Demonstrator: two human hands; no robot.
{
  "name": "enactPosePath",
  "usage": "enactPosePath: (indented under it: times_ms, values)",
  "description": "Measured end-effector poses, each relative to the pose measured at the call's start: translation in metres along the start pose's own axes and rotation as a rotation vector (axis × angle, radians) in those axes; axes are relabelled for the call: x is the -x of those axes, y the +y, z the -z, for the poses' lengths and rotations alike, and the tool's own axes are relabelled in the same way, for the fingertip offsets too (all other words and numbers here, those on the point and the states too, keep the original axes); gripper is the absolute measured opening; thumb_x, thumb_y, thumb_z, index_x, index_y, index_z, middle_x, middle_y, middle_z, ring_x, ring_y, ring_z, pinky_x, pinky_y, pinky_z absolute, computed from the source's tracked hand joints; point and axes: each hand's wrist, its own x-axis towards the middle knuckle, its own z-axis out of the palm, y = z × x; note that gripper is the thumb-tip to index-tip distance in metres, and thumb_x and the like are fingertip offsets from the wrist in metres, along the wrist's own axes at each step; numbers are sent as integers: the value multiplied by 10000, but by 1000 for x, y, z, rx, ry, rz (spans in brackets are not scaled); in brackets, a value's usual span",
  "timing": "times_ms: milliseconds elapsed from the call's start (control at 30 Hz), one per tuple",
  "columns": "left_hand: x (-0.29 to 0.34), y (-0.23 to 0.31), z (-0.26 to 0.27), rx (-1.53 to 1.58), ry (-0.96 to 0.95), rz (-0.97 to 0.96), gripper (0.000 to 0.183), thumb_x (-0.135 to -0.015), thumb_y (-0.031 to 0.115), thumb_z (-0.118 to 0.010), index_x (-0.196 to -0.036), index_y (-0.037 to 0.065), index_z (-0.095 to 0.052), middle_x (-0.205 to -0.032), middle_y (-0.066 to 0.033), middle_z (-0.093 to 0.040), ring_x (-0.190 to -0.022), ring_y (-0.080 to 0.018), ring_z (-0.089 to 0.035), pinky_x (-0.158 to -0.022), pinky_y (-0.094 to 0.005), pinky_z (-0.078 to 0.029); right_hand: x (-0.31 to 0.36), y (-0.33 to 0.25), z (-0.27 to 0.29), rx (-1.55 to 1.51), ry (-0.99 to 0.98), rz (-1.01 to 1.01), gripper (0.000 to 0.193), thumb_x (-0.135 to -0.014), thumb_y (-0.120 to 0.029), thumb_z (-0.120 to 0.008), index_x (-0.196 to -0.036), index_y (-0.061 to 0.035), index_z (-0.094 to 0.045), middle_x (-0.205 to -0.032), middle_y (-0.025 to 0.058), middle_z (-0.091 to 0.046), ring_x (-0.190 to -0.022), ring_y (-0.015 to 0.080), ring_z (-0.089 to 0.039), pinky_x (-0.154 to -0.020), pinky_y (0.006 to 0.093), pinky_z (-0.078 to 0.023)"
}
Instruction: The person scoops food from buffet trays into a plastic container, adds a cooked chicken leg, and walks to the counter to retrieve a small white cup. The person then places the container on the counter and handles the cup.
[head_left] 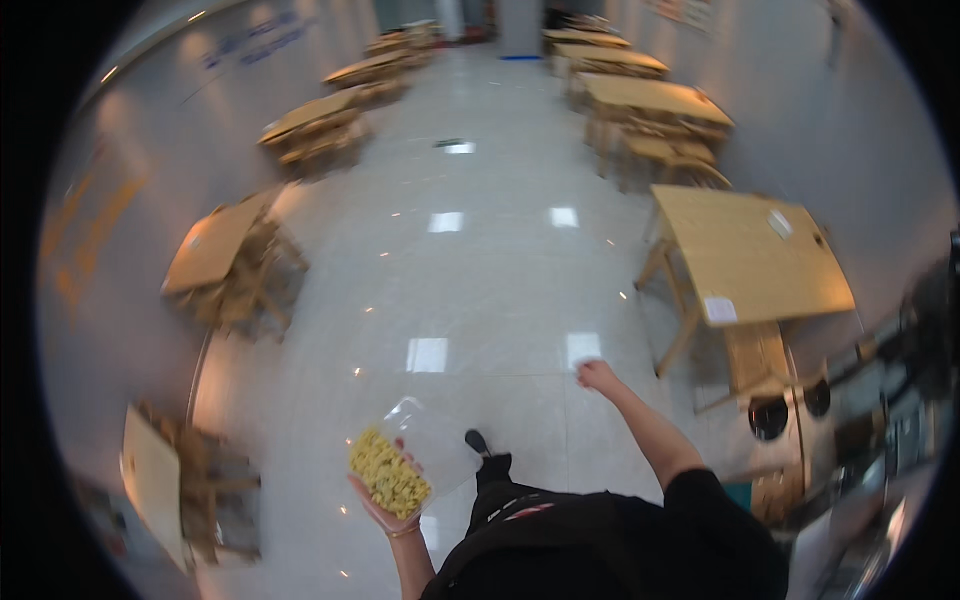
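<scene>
My left hand [378,508] supports a clear plastic container [408,412] from below, low in front of me on the left. Small yellow pieces of food [388,474] fill its near left part; their exact kind is too blurred to tell. Some fingers show through the clear plastic. My right hand [594,375] is held out over the floor at the right, away from the container. Its fingers are curled in, and nothing shows in them.
Pale tiled floor [500,270] runs ahead between two rows of wooden tables. On the right, the nearest table [750,250] has a bench [755,360] beside it. A table [150,480] with chairs stands close on the left. Dark round stools [768,418] are at the lower right.
</scene>
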Motion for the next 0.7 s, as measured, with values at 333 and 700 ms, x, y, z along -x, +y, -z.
enactPosePath:
  times_ms: [333,700]
  values:
    - [-30,7,15,102,60,-107,727,-908,554,-456,-1417,65,-284,-1344,-248,-411,-1016,-357,-573,-832,-470,-507,80,88,-55,319,-452,99,311,-784,-282,-476,-665,-62,-661,-610,118,-639,-517,210,-611,-527,353,-502]
    - [-23,-14,35,210,-37,93,738,-906,561,-449,-1419,58,-279,-1365,-254,-378,-1066,-361,-553,-872,-473,-494,332,240,49,-159,125,-946,179,-810,-55,-512,-707,64,-597,-605,186,-604,-486,259,-618,-408,379,-498]
